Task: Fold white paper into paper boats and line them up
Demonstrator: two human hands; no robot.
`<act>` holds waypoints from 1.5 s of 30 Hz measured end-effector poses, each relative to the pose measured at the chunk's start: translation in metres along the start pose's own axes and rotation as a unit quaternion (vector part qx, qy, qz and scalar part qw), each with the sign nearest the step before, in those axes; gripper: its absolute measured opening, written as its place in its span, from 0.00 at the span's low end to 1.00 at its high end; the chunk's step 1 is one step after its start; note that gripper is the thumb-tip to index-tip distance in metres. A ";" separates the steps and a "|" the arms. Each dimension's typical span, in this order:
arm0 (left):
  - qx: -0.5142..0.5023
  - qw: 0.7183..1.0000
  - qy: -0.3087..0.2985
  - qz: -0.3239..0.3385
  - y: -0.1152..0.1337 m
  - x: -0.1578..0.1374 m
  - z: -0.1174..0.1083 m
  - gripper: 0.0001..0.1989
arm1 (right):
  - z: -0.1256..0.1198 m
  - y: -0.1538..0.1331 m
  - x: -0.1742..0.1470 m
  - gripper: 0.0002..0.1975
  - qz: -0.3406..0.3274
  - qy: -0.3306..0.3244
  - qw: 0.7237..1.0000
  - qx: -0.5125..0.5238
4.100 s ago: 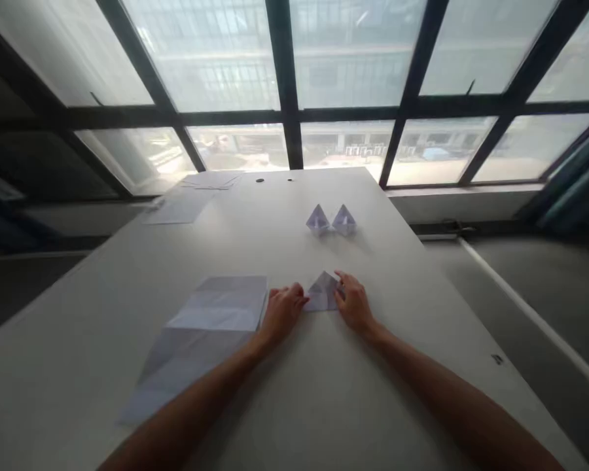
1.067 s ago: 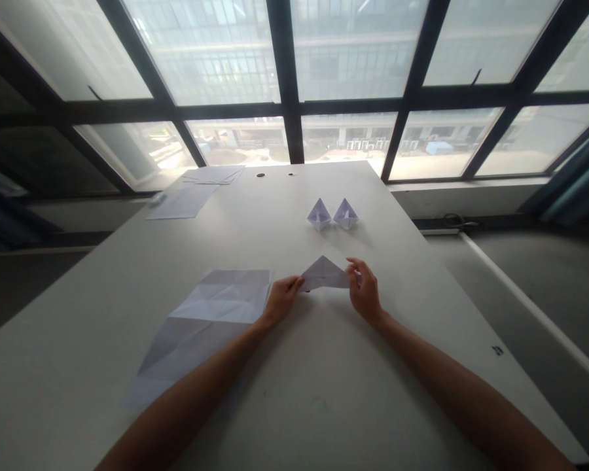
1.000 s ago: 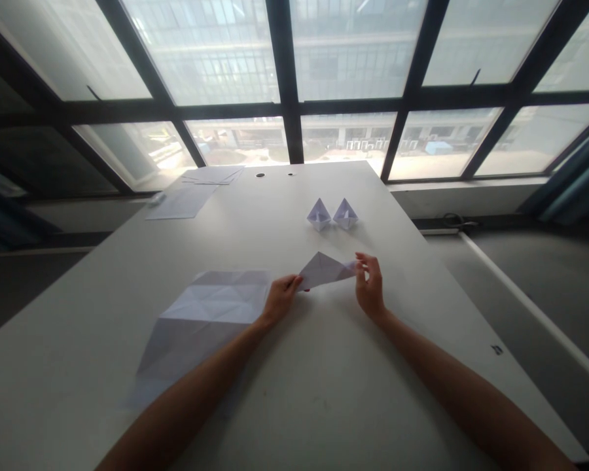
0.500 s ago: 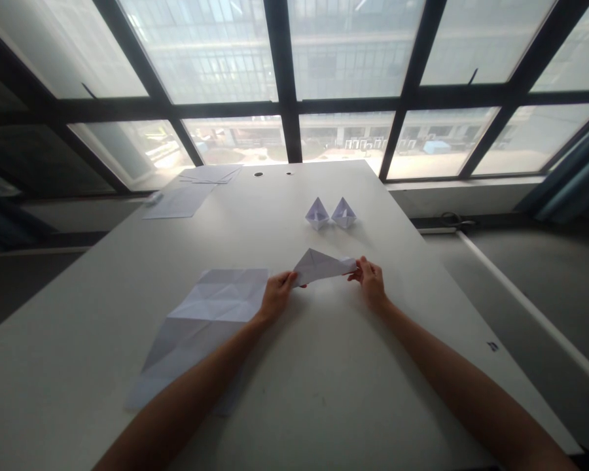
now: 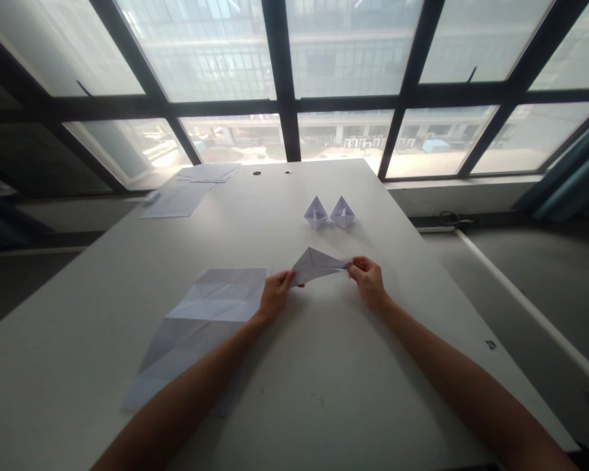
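Note:
Between my two hands is a folded piece of white paper (image 5: 315, 263), a flat pointed shape with a peak at its top, held just above the table. My left hand (image 5: 277, 292) pinches its left corner, the thumb on top. At the opposite end, my right hand (image 5: 368, 280) grips the narrow right tip between thumb and fingers. Two finished-looking paper boats, a left one (image 5: 316, 214) and a right one (image 5: 342, 213), stand side by side beyond the folded paper. A large creased sheet of paper (image 5: 206, 301) lies flat, partly beneath my left forearm.
The white table (image 5: 294, 405) reaches to the windows. More paper sheets (image 5: 177, 200) lie at its far left, with a small pale object (image 5: 150, 197) beside them. Two round holes are near the far edge. A white pipe (image 5: 520, 301) runs along the floor at the right.
My right fingers have shifted slightly left on the tip of the folded paper, whose right end now looks narrower. The left hand keeps its hold; the boats stay put.

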State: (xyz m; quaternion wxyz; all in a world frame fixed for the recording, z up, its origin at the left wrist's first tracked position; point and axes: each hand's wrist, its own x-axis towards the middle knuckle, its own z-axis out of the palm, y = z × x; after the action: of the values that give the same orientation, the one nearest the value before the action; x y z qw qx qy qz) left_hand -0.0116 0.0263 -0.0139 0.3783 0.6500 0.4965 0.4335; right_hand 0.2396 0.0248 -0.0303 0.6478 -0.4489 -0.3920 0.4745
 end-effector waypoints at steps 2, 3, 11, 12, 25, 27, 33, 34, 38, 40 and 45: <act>-0.008 1.000 0.002 -0.004 -0.001 0.000 0.000 0.24 | 0.001 0.000 -0.002 0.09 -0.039 0.008 0.999 -0.030; -0.011 1.000 0.004 -0.007 -0.001 0.001 0.000 0.24 | 0.002 -0.001 -0.004 0.07 -0.060 0.003 0.997 -0.043; -0.043 0.998 0.027 -0.021 0.003 0.000 -0.001 0.24 | 0.007 -0.003 -0.011 0.12 -0.140 -0.078 0.983 -0.093; -0.044 0.998 0.028 -0.021 0.003 0.000 -0.001 0.24 | 0.006 -0.002 -0.010 0.14 -0.143 -0.080 0.982 -0.093; -0.028 1.000 0.004 -0.006 0.002 0.000 -0.002 0.24 | 0.003 0.004 -0.006 0.13 -0.199 0.032 0.973 -0.109; -0.028 1.000 0.003 -0.004 0.002 0.000 -0.001 0.24 | 0.003 0.003 -0.007 0.11 -0.207 0.027 0.970 -0.123; -0.032 0.999 0.009 -0.008 0.003 0.000 0.000 0.23 | 0.004 -0.010 -0.011 0.06 -0.267 0.023 0.945 -0.188; -0.032 0.999 0.011 -0.010 0.004 0.000 0.000 0.23 | 0.004 -0.012 -0.012 0.05 -0.283 0.027 0.938 -0.197; -0.033 0.999 0.017 -0.016 0.007 -0.001 -0.001 0.23 | 0.007 -0.018 -0.016 0.03 -0.316 0.021 0.926 -0.206; -0.030 0.999 0.018 -0.015 0.008 -0.001 -0.001 0.23 | 0.009 -0.019 -0.018 0.03 -0.321 0.013 0.926 -0.197; -0.026 0.999 0.018 -0.009 0.007 -0.001 -0.001 0.23 | 0.010 -0.020 -0.019 0.04 -0.317 0.007 0.924 -0.214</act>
State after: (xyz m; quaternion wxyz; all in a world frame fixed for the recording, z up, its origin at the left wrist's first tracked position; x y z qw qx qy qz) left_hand -0.0105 0.0237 -0.0072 0.3904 0.6275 0.4973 0.4544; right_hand 0.2307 0.0053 -0.0096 0.6560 -0.4323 -0.6013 0.1456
